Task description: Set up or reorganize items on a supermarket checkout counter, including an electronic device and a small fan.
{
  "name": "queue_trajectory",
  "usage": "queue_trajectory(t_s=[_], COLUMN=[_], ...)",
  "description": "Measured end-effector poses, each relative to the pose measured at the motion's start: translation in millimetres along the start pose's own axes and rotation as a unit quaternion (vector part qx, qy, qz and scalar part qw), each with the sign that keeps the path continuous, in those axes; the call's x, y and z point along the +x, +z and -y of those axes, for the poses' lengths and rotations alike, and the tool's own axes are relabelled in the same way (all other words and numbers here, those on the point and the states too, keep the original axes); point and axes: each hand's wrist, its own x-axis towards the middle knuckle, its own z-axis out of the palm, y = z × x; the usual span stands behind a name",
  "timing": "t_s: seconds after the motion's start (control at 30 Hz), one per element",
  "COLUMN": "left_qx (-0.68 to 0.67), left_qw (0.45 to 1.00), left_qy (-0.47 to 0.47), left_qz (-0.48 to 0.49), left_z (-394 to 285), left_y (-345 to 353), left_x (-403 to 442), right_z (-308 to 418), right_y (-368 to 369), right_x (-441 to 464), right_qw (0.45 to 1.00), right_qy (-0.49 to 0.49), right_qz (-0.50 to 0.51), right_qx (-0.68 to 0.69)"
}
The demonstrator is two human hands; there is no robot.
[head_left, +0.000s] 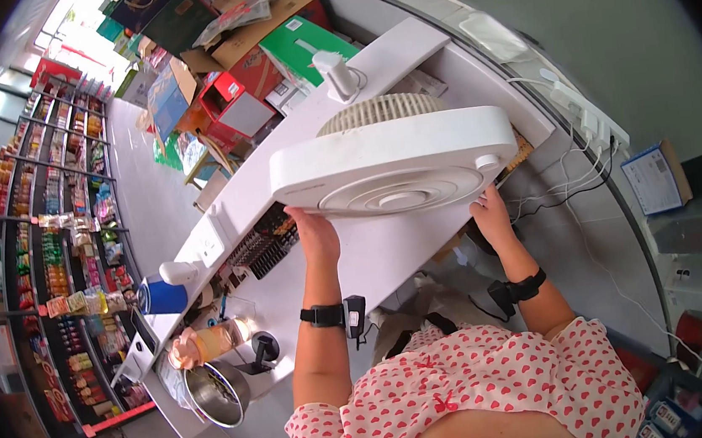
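Note:
A white box fan point(391, 154) is tilted above the white counter, its ringed front facing down towards me and its beige back grille upward. My left hand point(315, 229) grips its left lower edge; the fingertips are partly hidden by the casing. At the right end, below a round knob point(487, 162), my right hand point(490, 211) has its fingers closed on the fan's lower edge. Beneath and behind the left side of the fan lies a dark rack of small items point(264, 242), partly covered.
On the counter's left stand a steel bowl point(232, 403), a drink bottle point(225, 337) and a blue container point(164, 296). A power strip point(593, 115) with loose cables runs along the right wall. Cardboard boxes point(249, 39) are piled beyond the counter; stocked shelves point(66, 246) stand far left.

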Motion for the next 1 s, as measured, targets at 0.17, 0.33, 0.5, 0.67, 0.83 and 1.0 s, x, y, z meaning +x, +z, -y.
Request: queue_trajectory(t_s=[0.17,0.33,0.5,0.67,0.83,1.0], left_qx=[-0.008,0.015,0.158,0.140,0.185,0.177], left_qw=[1.000,0.999,0.983,0.988,0.973,0.961], left_qy=[0.009,0.003,0.076,0.007,-0.056,-0.164], left_qz=[0.023,0.040,0.048,-0.060,-0.123,-0.138], left_z=[7,1,-36,-35,-19,-37], left_y=[1,5,13,-60,-135,-176], left_x=[7,4,-16,-57,-142,-220], right_z=[-3,-11,-15,-47,15,48], right_y=[-6,-1,-6,1,97,196], right_x=[-3,-3,-4,-52,-67,-56], right_qw=[0.999,1.000,0.997,0.999,0.911,0.811], right_qy=[-0.002,0.017,-0.007,-0.011,-0.263,-0.505], right_qz=[0.014,-0.006,0.021,-0.042,0.302,0.198], right_qx=[0.041,0.020,0.070,0.015,-0.100,-0.219])
